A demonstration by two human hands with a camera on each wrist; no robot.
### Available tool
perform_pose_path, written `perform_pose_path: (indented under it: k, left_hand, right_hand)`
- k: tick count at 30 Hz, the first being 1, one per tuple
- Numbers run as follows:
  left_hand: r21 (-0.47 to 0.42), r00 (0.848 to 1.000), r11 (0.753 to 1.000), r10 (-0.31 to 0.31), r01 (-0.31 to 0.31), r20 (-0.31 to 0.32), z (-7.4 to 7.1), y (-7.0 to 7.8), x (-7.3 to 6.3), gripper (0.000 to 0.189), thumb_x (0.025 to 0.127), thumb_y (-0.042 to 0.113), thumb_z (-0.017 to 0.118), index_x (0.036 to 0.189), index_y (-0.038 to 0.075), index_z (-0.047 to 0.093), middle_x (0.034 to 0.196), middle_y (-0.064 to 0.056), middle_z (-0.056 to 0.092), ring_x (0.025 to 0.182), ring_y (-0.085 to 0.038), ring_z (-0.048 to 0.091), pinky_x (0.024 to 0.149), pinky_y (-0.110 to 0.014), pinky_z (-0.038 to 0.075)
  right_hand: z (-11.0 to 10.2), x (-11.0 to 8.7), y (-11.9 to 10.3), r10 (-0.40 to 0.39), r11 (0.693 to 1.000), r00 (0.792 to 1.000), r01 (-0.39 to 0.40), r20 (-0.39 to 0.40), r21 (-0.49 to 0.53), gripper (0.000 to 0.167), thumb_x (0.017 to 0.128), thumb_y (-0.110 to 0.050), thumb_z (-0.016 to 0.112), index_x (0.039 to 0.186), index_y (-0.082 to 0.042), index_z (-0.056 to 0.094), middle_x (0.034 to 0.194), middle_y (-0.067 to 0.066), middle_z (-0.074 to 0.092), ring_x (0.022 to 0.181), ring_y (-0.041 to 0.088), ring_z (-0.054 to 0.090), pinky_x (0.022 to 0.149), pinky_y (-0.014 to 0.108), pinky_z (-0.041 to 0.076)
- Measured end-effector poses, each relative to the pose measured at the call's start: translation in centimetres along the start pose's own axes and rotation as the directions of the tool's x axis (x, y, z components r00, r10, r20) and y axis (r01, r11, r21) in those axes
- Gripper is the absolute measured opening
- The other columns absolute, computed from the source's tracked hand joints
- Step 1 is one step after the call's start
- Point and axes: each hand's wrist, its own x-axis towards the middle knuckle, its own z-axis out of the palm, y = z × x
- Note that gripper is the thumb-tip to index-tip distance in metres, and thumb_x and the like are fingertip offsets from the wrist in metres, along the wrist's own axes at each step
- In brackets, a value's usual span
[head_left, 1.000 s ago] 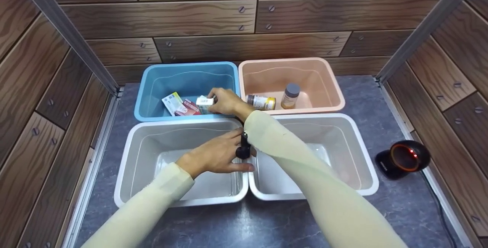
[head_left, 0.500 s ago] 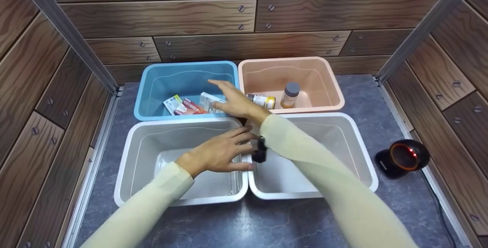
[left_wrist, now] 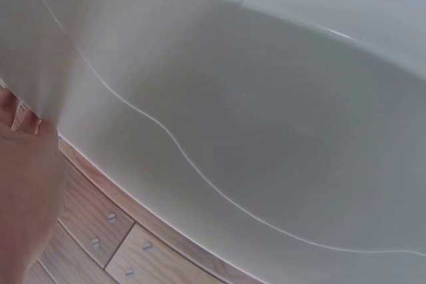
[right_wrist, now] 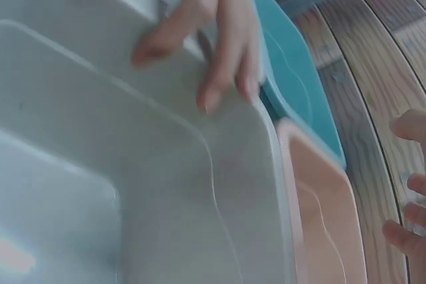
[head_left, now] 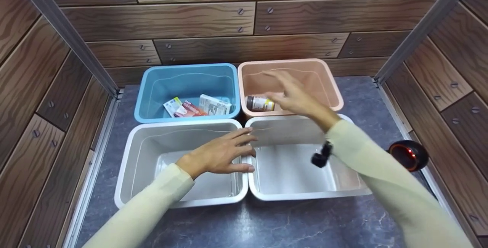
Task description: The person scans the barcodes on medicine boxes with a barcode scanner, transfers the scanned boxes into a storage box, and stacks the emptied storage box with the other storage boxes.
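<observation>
My left hand (head_left: 219, 153) lies with relaxed, spread fingers over the adjoining rims of the left white bin (head_left: 124, 164) and the right white bin (head_left: 305, 195). Above the front of the peach bin (head_left: 335, 88) hovers my right hand (head_left: 297, 97), slightly blurred, fingers extended and holding nothing. Beneath it, a dark-capped bottle (head_left: 261, 103) with a white and yellow label lies on its side. The blue bin (head_left: 141, 99) contains a white box (head_left: 214, 105), a red box (head_left: 190, 109) and a white-yellow-green box (head_left: 173, 106).
A black scanner-like device (head_left: 410, 156) with red lights stands at the right, partly behind the right sleeve. Wood-patterned walls (head_left: 198, 19) enclose the grey marbled table (head_left: 289, 225) at the back and sides. A small black camera (head_left: 322, 156) hangs at my right wrist.
My right hand has let go of the white box in the blue bin and moved right, over the peach bin. It now hides the upright grey-capped bottle. My left hand has stayed put.
</observation>
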Motion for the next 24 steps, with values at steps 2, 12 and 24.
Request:
perform_pose_path:
  k: [2, 12, 24]
  left_hand:
    - [0.0, 1.0, 1.0, 0.006, -0.006, -0.009, 0.1, 0.0, -0.1, 0.056, 0.109, 0.066, 0.053, 0.14, 0.023, 0.071, 0.171, -0.008, 0.047, 0.169, -0.032, 0.022, 0.137, -0.047, 0.027]
    - [-0.016, 1.0, 1.0, -0.001, 0.001, -0.006, 0.0, 0.0, -0.2, 0.056, 0.109, 0.065, 0.053, 0.143, 0.024, 0.069, 0.171, -0.006, 0.046, 0.17, -0.03, 0.021, 0.138, -0.046, 0.025]
    - [-0.048, 1.0, 0.999, -0.017, 0.017, 0.015, -0.1, 0.1, 0.0, 0.057, 0.109, 0.065, 0.053, 0.144, 0.023, 0.069, 0.172, -0.006, 0.045, 0.17, -0.03, 0.02, 0.138, -0.049, 0.024]
  right_hand:
    - [-1.1, -1.0, 1.1, -0.007, 1.0, 1.0, 0.007, -0.024, 0.007, 0.064, 0.106, -0.022, 0.071, 0.165, -0.014, 0.046, 0.171, 0.017, 0.042, 0.154, 0.04, 0.043, 0.125, 0.067, 0.039]
    - [-4.8, -6.9, 5.1, 0.055, 0.998, 0.979, -0.054, -0.196, 0.009, 0.04, 0.109, -0.018, 0.069, 0.146, -0.002, 0.065, 0.149, 0.02, 0.064, 0.144, 0.042, 0.056, 0.121, 0.063, 0.046]
    - [-7.1, -13.8, 8.7, 0.122, 0.992, 0.933, -0.126, -0.34, 0.01, 0.029, 0.106, -0.01, 0.071, 0.133, 0.0, 0.074, 0.134, 0.022, 0.071, 0.117, -0.014, 0.055, 0.098, -0.001, 0.044]
